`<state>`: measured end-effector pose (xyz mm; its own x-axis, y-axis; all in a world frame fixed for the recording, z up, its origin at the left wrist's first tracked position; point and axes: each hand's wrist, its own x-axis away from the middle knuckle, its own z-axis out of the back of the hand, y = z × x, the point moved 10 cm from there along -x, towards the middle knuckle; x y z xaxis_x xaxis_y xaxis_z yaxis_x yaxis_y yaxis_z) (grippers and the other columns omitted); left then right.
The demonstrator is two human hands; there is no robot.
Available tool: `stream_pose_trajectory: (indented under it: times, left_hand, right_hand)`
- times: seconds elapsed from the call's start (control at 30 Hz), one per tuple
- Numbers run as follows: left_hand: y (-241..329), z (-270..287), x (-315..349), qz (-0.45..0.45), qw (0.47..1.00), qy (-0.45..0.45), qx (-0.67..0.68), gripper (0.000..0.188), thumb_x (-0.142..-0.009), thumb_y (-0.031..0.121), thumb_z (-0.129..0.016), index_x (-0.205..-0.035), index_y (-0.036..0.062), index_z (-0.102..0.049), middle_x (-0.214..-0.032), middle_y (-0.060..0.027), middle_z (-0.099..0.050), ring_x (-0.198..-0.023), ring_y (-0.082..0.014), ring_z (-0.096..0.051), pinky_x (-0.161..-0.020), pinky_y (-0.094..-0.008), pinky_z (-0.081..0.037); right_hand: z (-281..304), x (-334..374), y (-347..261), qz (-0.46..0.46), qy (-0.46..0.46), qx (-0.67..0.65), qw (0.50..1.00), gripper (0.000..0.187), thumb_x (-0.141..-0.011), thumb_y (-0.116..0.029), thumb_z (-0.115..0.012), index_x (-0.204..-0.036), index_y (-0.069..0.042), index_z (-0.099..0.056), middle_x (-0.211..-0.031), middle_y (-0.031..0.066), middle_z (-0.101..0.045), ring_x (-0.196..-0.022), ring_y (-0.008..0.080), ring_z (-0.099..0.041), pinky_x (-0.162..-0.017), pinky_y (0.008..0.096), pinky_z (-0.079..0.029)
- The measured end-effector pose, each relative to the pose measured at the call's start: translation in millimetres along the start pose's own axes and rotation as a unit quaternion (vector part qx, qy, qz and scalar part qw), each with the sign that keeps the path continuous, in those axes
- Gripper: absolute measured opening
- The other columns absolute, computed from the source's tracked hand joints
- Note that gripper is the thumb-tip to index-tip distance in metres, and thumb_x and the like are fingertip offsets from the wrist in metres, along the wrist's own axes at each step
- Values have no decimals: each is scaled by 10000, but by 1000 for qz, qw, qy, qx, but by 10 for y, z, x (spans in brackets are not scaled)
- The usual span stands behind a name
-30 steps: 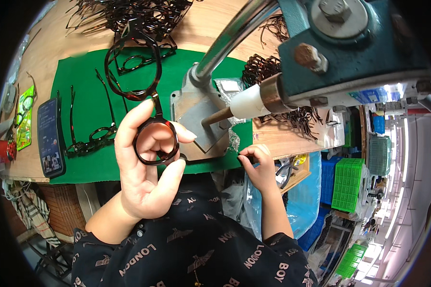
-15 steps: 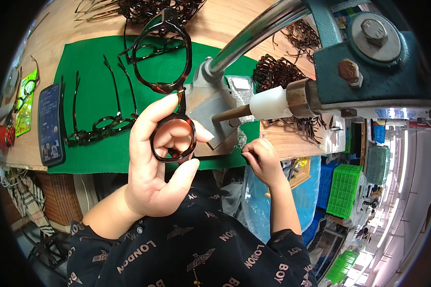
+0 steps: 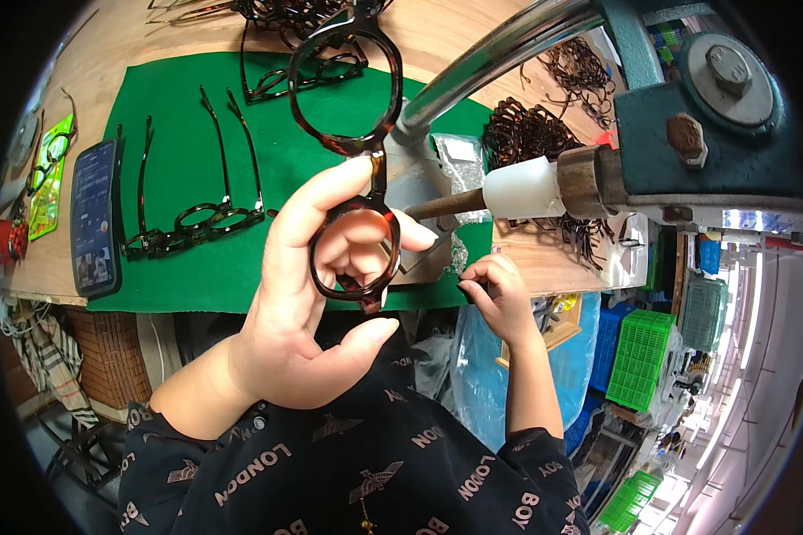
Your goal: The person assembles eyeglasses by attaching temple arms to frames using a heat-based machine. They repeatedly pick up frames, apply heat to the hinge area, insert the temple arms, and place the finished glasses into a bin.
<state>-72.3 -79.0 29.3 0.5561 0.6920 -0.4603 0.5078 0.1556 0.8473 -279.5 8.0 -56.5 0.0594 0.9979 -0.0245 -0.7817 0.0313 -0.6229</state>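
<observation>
Between the fingers of my left hand (image 3: 290, 330), a dark tortoiseshell eyeglass frame (image 3: 379, 174) is held on end, one rim above the other. My index finger lies by the bridge, and other fingers show through the lower rim. My right hand (image 3: 501, 294) is closed in a pinch at the near edge of the green mat (image 3: 178, 285); a small dark bit shows at its fingertips, too small to name. Beyond both hands, the press's metal rod (image 3: 451, 205) with its white sleeve (image 3: 519, 189) points left over a grey plate, partly hidden by the frame.
The press's blue-green head (image 3: 678, 169) and slanted steel column (image 3: 500, 58) take up the upper right. Finished-looking glasses (image 3: 205, 223) and a phone (image 3: 95, 223) lie at left. Heaps of tortoiseshell frames (image 3: 526, 134) lie behind. Green crates (image 3: 638, 352) stand at right, below table height.
My left hand has carried the eyeglass frame to the right and slightly upward, and the frame looks larger. My right hand stays closed near the mat's edge, almost in place.
</observation>
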Motion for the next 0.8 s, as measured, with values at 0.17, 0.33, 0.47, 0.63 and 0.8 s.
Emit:
stream_pose_trajectory:
  times: [0.17,0.33,0.47,0.63,0.8]
  left_hand:
    - [-20,-25,5,8,1000,-2,-2,893,-668,-138,-511,-1412,57,-57,-1186,-201,-468,-767,-99,-445,-708,-233,-421]
    - [-45,-29,-13,11,999,-15,26,874,-692,-138,-518,-1413,54,-62,-1213,-213,-459,-792,-103,-461,-734,-247,-434]
    - [-155,-111,16,57,994,-50,73,880,-704,-135,-550,-1419,66,-79,-1251,-196,-442,-892,-132,-480,-821,-261,-418]
    - [-184,-203,39,115,987,-80,73,845,-723,-118,-566,-1420,59,-123,-1269,-159,-437,-1015,-135,-482,-813,-240,-410]
    - [-146,-151,51,106,991,-76,6,799,-751,-90,-553,-1418,42,-134,-1278,-158,-435,-1045,-159,-503,-796,-242,-421]
  right_hand:
    - [-30,-31,-112,34,-7,50,998,101,-739,-18,-645,-775,-16,-551,-764,106,-554,-755,285,-528,-701,350,-421]
    - [-76,-31,-240,39,-40,93,994,90,-757,5,-601,-806,-15,-528,-812,126,-546,-775,312,-523,-704,367,-422]
    - [-90,-69,-517,-27,-60,-140,988,72,-791,9,-580,-830,-14,-524,-842,108,-568,-816,252,-556,-744,332,-437]
    - [62,-264,-1312,115,19,-334,935,89,-822,-49,-608,-828,-20,-524,-845,97,-595,-786,206,-572,-739,308,-454]
    - [74,-291,-1484,181,49,-262,947,87,-810,-34,-628,-838,-15,-548,-801,99,-596,-738,234,-577,-698,325,-470]
